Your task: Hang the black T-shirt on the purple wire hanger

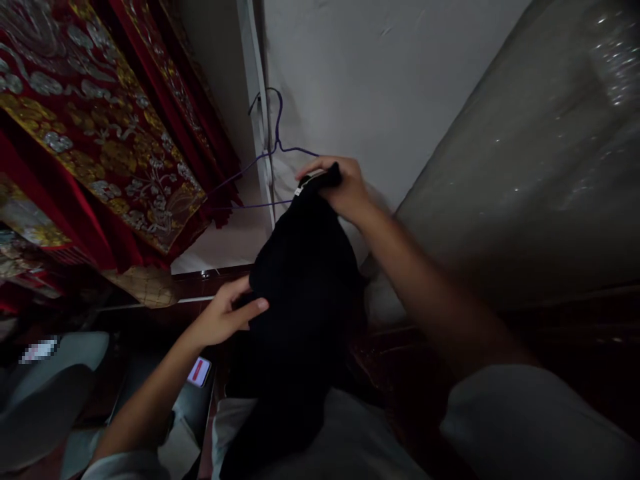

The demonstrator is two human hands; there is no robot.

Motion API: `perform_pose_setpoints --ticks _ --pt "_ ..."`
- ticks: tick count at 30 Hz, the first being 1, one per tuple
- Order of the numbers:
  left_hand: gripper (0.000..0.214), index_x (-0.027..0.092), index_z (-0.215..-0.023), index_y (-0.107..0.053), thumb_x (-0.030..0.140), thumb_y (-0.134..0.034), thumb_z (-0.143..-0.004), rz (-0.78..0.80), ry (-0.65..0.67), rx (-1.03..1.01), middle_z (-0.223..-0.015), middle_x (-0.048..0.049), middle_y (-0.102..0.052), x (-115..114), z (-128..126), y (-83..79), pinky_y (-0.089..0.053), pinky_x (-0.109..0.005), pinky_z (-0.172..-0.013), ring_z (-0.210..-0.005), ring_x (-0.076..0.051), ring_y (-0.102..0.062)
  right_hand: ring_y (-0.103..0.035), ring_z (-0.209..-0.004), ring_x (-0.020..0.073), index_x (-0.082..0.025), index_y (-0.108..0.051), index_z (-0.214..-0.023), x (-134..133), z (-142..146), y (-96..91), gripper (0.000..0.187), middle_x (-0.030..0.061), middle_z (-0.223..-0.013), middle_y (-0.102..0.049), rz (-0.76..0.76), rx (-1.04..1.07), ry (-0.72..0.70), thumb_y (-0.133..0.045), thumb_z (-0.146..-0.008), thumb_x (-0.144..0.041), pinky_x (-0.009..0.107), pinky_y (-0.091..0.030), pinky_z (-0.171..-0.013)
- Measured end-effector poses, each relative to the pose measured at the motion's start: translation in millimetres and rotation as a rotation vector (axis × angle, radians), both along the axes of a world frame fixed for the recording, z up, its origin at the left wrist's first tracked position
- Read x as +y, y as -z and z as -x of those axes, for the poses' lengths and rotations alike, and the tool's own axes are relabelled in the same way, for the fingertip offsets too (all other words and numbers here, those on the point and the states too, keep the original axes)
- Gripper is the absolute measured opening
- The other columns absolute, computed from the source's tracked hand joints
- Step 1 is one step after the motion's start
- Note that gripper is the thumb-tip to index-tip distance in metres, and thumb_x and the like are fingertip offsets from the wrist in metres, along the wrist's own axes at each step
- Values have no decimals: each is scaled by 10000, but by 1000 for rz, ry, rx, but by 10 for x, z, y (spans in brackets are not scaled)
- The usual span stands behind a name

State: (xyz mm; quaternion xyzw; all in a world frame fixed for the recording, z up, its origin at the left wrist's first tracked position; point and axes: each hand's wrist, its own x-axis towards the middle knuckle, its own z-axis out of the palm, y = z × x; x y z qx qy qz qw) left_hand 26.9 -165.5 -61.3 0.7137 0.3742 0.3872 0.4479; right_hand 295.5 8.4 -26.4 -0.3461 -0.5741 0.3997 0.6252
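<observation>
A black garment (pixel 305 280) with a small white label hangs down in front of me. My right hand (pixel 345 183) grips its upper edge beside the purple wire hanger (pixel 280 143), which is hooked on a pale metal bar (pixel 261 73). The hanger's right end passes behind that hand and the cloth, so I cannot tell whether it is inside the garment. Lower down, my left hand (pixel 233 310) holds the garment's left edge, thumb on the front and fingers partly hidden behind the fabric.
Red embroidered cloth (pixel 125 120) with gold and silver patterns hangs at the left. A large plastic-wrapped object (pixel 525 167) leans at the right against the white wall (pixel 380 73). A lit phone (pixel 199 372) lies low on the left, near a grey chair (pixel 85 353).
</observation>
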Motion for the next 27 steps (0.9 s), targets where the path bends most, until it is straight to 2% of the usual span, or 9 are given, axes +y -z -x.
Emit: perform_pose_setpoints --ticks 4,7,10,12,14,17,20,23,27 --pt "198 214 -1016 -791 375 -703 -943 -109 -193 -52 -917 -54 -755 34 -98 -182 -579 -263 -767 -843 -191 -696 -586 -640 112 -176 -690 -1091 382 381 441 288 -34 -716 -660 257 80 -108 -622 -822 -254 230 -477 -659" --pt "231 219 -1086 -786 380 -670 -968 -94 -203 -66 -997 -58 -776 40 -201 -169 -587 -275 -814 -911 -206 -723 -518 -606 116 -159 -670 -781 467 493 671 72 -41 -601 -585 275 3 -50 -619 -735 -136 235 -435 -637" --pt "222 213 -1084 -778 349 -629 -990 -61 -50 190 -1022 -69 -771 79 -166 -67 -577 -282 -773 -905 -218 -737 -348 -549 98 -198 -468 -515 483 301 759 234 -63 -485 -387 240 -64 157 -566 -678 -62 245 -320 -569" --pt "202 204 -956 -773 326 -616 -991 -55 25 398 -884 -59 -759 151 -41 62 -534 -263 -666 -761 -197 -720 -319 -565 96 -204 -411 -482 428 58 747 271 -60 -500 -334 108 -179 291 -550 -665 -59 252 -281 -575" --pt "261 194 -771 -724 311 -615 -977 -68 -15 566 -683 -36 -689 253 126 220 -462 -262 -564 -583 -174 -641 -333 -578 98 -196 -415 -476 302 -179 692 254 -50 -523 -313 -20 -307 340 -554 -655 -82 257 -256 -578" --pt "284 185 -729 -686 266 -563 -972 -109 -138 755 -701 -57 -678 420 343 354 -479 -296 -623 -629 -195 -644 -329 -563 97 -192 -414 -473 41 -398 556 244 -36 -535 -279 -96 -423 321 -563 -662 -152 262 -214 -557" --pt "286 171 -756 -663 261 -498 -971 -231 -228 863 -846 -107 -690 602 450 206 -515 -352 -793 -812 -231 -662 -318 -536 95 -198 -393 -479 -151 -465 394 251 -34 -527 -261 -178 -507 354 -566 -661 -187 270 -199 -538" --pt "374 181 -658 -556 380 -488 -968 -328 -334 791 -789 -90 -631 800 475 -89 -497 -348 -765 -764 -212 -607 -314 -527 97 -206 -375 -486 -211 -489 265 259 -37 -520 -260 -225 -555 397 -573 -650 -177 280 -202 -536" --pt "411 190 -666 -544 509 -509 -922 1 -94 705 -671 -22 -589 1002 456 -250 -460 -299 -640 -648 -175 -560 -336 -531 105 -207 -377 -489 -215 -527 233 250 -35 -512 -270 -257 -595 413 -565 -655 -196 281 -218 -545"
